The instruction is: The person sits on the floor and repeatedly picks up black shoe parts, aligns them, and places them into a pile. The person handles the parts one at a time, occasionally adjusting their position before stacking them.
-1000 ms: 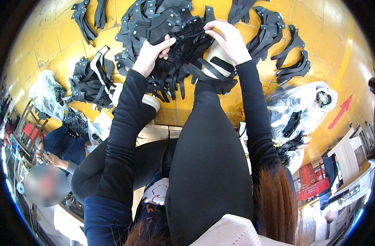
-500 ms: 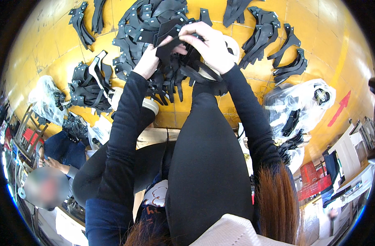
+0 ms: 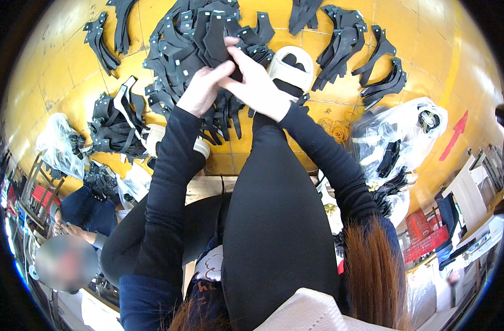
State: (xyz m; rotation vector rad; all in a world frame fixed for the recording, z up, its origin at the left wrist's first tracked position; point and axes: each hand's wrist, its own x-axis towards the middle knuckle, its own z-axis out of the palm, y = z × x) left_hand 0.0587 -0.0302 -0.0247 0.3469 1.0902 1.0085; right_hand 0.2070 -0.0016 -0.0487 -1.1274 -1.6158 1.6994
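Both my hands are close together over a large heap of black fabric pieces (image 3: 172, 52) on the floor. A small bundle of black strap-like pieces (image 3: 214, 41), each with a small pale mark near its end, stands up from between them. My right hand (image 3: 257, 83) closes on the bundle, with fingertips showing beside its edge. My left hand (image 3: 202, 91) grips lower on the near side, its thumb touching my right hand. The left fingers are partly hidden behind the pieces. Narrow black tails hang below the hands.
A cream sandal (image 3: 291, 69) on my foot lies right of the heap. Smaller black stacks (image 3: 340, 47) lie around it on the yellow tiled floor. Clear plastic bags (image 3: 398, 138) stand at both sides. A coil of yellow cord (image 3: 334, 129) lies nearby. Another person (image 3: 86, 212) sits at left.
My hands have come closer together, the right moving left and down, uncovering the sandal. The single piece stretched between them now lies with the upright bundle. The view has shifted slightly.
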